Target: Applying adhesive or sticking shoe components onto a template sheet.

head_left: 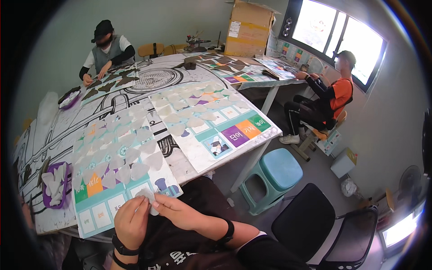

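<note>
Close to my body, beyond the table's near edge, my left hand (pixel 130 219) and my right hand (pixel 174 211) pinch one thin, pale grey petal-like piece (pixel 146 193) between their fingertips. Its material cannot be made out. Just past my hands lies a printed board (pixel 92 229), covered with rows of similar pale pieces (pixel 139 171). A second printed board (pixel 198 164) to its right carries more of them. On the left, a purple basket (pixel 68 189) holds several whitish pieces (pixel 55 184).
A person (pixel 105 49) handles dark pieces on a board at the far left. Another person (pixel 339 94) sits by the window at the right. A blue stool (pixel 281 168) and a black chair (pixel 303 220) stand on the floor to my right. A cardboard box (pixel 247 31) stands at the back.
</note>
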Available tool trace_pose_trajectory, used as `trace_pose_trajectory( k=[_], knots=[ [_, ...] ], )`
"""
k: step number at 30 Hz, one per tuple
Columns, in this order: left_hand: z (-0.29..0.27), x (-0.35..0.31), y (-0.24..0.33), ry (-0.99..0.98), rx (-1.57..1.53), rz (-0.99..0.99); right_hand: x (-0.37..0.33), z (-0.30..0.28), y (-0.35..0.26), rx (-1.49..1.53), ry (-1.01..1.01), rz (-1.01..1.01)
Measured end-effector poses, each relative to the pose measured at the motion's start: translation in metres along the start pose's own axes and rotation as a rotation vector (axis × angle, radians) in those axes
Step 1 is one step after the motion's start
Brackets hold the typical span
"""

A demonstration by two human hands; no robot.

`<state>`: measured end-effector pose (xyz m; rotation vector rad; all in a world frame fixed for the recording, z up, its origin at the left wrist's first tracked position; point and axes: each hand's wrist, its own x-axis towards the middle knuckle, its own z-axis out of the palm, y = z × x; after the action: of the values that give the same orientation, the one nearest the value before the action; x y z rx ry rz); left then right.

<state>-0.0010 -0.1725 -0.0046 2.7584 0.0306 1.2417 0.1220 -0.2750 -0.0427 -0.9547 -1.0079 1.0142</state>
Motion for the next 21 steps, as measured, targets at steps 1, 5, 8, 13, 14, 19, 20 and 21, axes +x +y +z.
trace_pose_trajectory(
  k=[1,5,8,13,14,19,20,21],
  knots=[
    [0.002,-0.002,0.0,-0.003,0.014,0.015,0.0,0.001,0.001,0.041,-0.008,0.074],
    [0.001,-0.007,-0.001,-0.006,0.053,0.038,0.0,0.002,0.007,0.12,-0.029,0.147],
    [0.001,-0.011,-0.004,0.001,0.001,-0.048,0.001,0.004,0.015,0.29,-0.067,0.133],
    [-0.002,-0.014,-0.006,0.026,-0.051,-0.113,0.002,0.003,0.019,0.271,-0.032,0.148],
    [-0.002,-0.014,-0.006,0.026,-0.053,-0.114,0.002,0.003,0.017,0.27,-0.032,0.15],
    [-0.007,-0.015,-0.008,-0.031,-0.039,-0.074,0.006,0.012,0.012,0.188,0.006,0.088],
    [-0.008,-0.016,-0.008,-0.034,-0.035,-0.078,0.006,0.012,0.01,0.192,0.001,0.09],
    [-0.009,-0.015,-0.008,-0.037,-0.053,-0.127,0.005,0.011,0.008,0.201,0.009,0.107]
  ],
)
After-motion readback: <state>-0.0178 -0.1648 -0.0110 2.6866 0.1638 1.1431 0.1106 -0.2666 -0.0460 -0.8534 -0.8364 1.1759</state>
